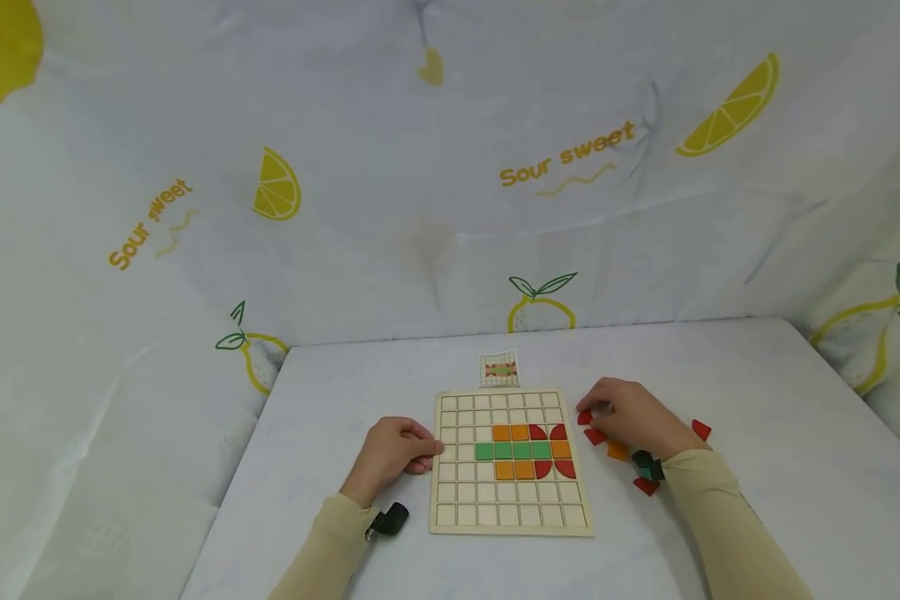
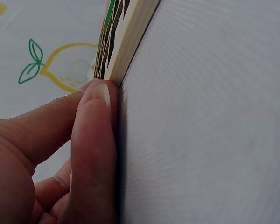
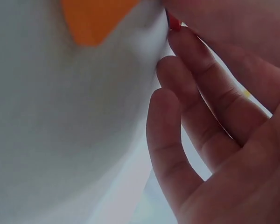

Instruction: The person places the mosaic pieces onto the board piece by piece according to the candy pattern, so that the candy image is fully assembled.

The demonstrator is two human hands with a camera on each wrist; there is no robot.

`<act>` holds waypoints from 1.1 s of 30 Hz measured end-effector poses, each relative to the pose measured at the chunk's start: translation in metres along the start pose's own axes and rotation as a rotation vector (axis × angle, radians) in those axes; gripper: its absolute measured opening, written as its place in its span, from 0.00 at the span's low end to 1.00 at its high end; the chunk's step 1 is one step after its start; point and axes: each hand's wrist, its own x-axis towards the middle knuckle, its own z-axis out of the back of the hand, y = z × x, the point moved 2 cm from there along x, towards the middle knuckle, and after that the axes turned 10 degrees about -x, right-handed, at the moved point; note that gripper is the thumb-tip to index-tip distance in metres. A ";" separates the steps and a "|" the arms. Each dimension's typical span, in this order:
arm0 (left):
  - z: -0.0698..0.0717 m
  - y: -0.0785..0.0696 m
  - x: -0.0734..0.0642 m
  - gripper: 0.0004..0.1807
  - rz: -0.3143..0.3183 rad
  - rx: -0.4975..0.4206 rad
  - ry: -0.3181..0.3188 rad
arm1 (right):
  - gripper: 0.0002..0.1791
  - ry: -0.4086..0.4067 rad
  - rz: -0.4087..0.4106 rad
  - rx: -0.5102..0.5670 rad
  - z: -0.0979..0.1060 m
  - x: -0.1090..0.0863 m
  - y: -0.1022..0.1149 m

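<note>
A square wooden grid board (image 1: 457, 508) lies flat on the table. Orange squares (image 1: 503, 471), green squares (image 1: 502, 451) and red quarter-round tiles (image 1: 565, 470) sit in its right and middle cells. My left hand (image 1: 393, 450) pinches the board's left edge between thumb and finger; that wooden edge (image 2: 126, 46) shows close up in the left wrist view. To the right of the board, my right hand (image 1: 630, 417) has a red tile (image 1: 585, 417) at its thumb and fingertips. Only a bit of this red tile (image 3: 173, 22) shows in the right wrist view, mostly hidden by fingers.
Below the right hand lie loose tiles: a red one (image 1: 594, 437), an orange one (image 1: 617, 451) and another red one (image 1: 646, 486). One more red tile (image 1: 701, 429) is farther right. A small pattern card (image 1: 499, 379) lies behind the board, before a lemon-printed cloth wall (image 1: 390, 275).
</note>
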 end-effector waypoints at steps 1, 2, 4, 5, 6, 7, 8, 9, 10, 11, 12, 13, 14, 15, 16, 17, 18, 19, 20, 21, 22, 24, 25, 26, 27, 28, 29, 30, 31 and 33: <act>0.000 0.000 0.000 0.16 0.000 0.001 0.000 | 0.12 0.002 -0.008 -0.001 0.001 0.000 0.000; 0.000 0.000 0.001 0.16 -0.001 0.001 -0.001 | 0.12 0.004 -0.016 -0.004 0.001 -0.001 0.000; 0.000 0.000 0.001 0.16 0.000 0.001 -0.003 | 0.12 0.010 -0.032 -0.012 0.004 -0.002 0.001; 0.000 0.000 0.001 0.15 0.000 0.002 -0.003 | 0.12 0.013 -0.039 -0.013 0.005 -0.003 0.001; 0.000 -0.001 0.001 0.15 -0.002 0.002 -0.005 | 0.13 0.016 -0.045 -0.014 0.007 -0.003 0.002; 0.000 -0.001 0.001 0.15 -0.004 0.000 -0.003 | 0.13 0.016 -0.047 -0.014 0.009 -0.004 0.003; 0.000 -0.002 0.001 0.15 -0.005 -0.002 -0.001 | 0.13 0.015 -0.049 -0.013 0.011 -0.005 0.005; 0.000 -0.003 0.001 0.14 -0.007 -0.003 0.001 | 0.12 0.015 -0.051 -0.007 0.012 -0.006 0.006; -0.001 -0.003 0.000 0.14 -0.008 -0.002 0.003 | 0.12 0.015 -0.051 0.005 0.013 -0.006 0.008; 0.000 -0.004 0.000 0.14 -0.008 -0.002 0.003 | 0.12 0.017 -0.050 0.019 0.013 -0.007 0.010; 0.000 -0.004 0.000 0.14 -0.008 -0.003 0.003 | 0.12 0.017 -0.048 0.032 0.013 -0.007 0.012; 0.000 -0.004 0.000 0.14 -0.007 -0.003 0.003 | 0.12 0.017 -0.045 0.043 0.012 -0.007 0.015; 0.000 -0.004 -0.001 0.14 -0.005 0.001 0.003 | 0.12 0.016 -0.041 0.053 0.011 -0.007 0.018; 0.000 -0.004 -0.001 0.14 -0.004 0.004 0.002 | 0.12 0.014 -0.033 0.062 0.010 -0.006 0.022; 0.001 -0.003 -0.001 0.14 -0.003 0.007 0.000 | 0.12 0.012 -0.024 0.069 0.009 -0.005 0.025; 0.001 -0.003 -0.001 0.14 0.000 0.008 -0.002 | 0.12 0.009 -0.015 0.074 0.008 -0.003 0.030; 0.001 -0.002 -0.001 0.14 0.001 0.007 -0.003 | 0.11 0.005 -0.008 0.079 0.007 -0.002 0.034; 0.001 -0.002 0.000 0.14 0.002 0.008 -0.005 | 0.11 0.005 -0.003 0.084 0.006 0.001 0.039; 0.002 -0.001 0.001 0.14 0.003 0.008 -0.006 | 0.11 0.006 -0.001 0.095 0.004 0.004 0.044; 0.002 -0.001 0.001 0.15 0.002 0.005 -0.005 | 0.11 0.007 0.005 0.100 0.003 0.006 0.049; 0.002 -0.001 0.001 0.15 0.002 0.003 -0.004 | 0.11 0.009 0.010 0.108 0.001 0.009 0.054; 0.002 -0.001 0.001 0.15 0.001 -0.004 -0.001 | 0.11 0.023 0.022 0.133 -0.004 0.014 0.064; 0.002 -0.001 0.001 0.14 0.001 -0.005 0.000 | 0.11 0.029 0.030 0.145 -0.006 0.017 0.070; 0.002 -0.001 0.001 0.14 0.002 -0.007 0.001 | 0.10 0.028 0.041 0.147 -0.009 0.019 0.075; 0.002 -0.002 0.001 0.14 0.003 -0.010 0.001 | 0.10 0.025 0.056 0.140 -0.011 0.022 0.079; 0.002 -0.002 0.001 0.14 0.005 -0.011 0.001 | 0.10 0.026 0.071 0.140 -0.014 0.024 0.084; 0.002 -0.002 0.001 0.14 0.006 -0.016 0.000 | 0.09 0.025 0.086 0.136 -0.017 0.026 0.088; 0.002 -0.003 0.000 0.14 0.007 -0.018 -0.001 | 0.09 0.018 0.100 0.123 -0.019 0.027 0.092; 0.002 -0.003 0.000 0.14 0.002 -0.018 0.000 | 0.09 0.016 0.110 0.121 -0.022 0.029 0.096; 0.002 -0.003 -0.001 0.14 0.001 -0.023 0.001 | 0.09 0.021 0.131 0.120 -0.027 0.031 0.103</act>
